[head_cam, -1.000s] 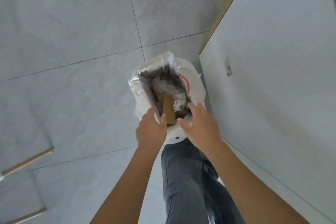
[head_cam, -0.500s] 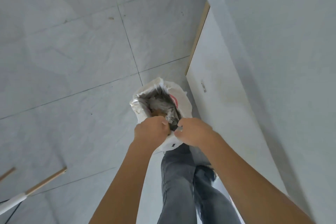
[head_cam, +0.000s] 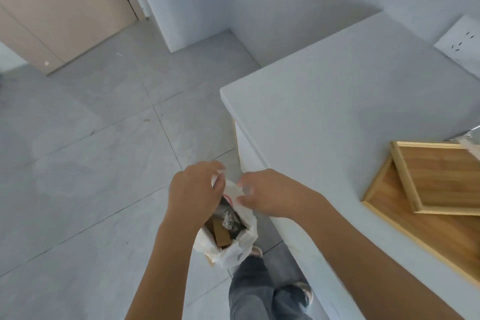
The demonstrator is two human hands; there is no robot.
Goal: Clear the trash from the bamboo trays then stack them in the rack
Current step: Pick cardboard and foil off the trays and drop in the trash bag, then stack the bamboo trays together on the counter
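A white plastic trash bag [head_cam: 235, 251] stands on the floor beside the counter, its mouth open. Inside lie a brown cardboard piece [head_cam: 220, 233] and crumpled foil [head_cam: 229, 220]. My left hand [head_cam: 193, 189] pinches the bag's upper rim from the left. My right hand [head_cam: 265, 196] is blurred, with thumb and finger curled around the same white rim from the right. Two bamboo trays rest on the counter at the right: a small tray [head_cam: 441, 179] lies askew on a larger tray [head_cam: 387, 213]. Both trays look bare.
The white counter [head_cam: 324, 112] runs from the middle to the right edge, with a wall socket [head_cam: 459, 43] behind it. A clear plastic scrap [head_cam: 471, 141] touches the small tray's far corner. My legs in grey jeans [head_cam: 249, 291] stand under the bag. Grey floor tiles spread left, and a beige door [head_cam: 59, 8] sits far left.
My view has lifted from the floor, and the counter and trays have come into sight. Both hands have shifted from the bag's near edge up to its upper rim.
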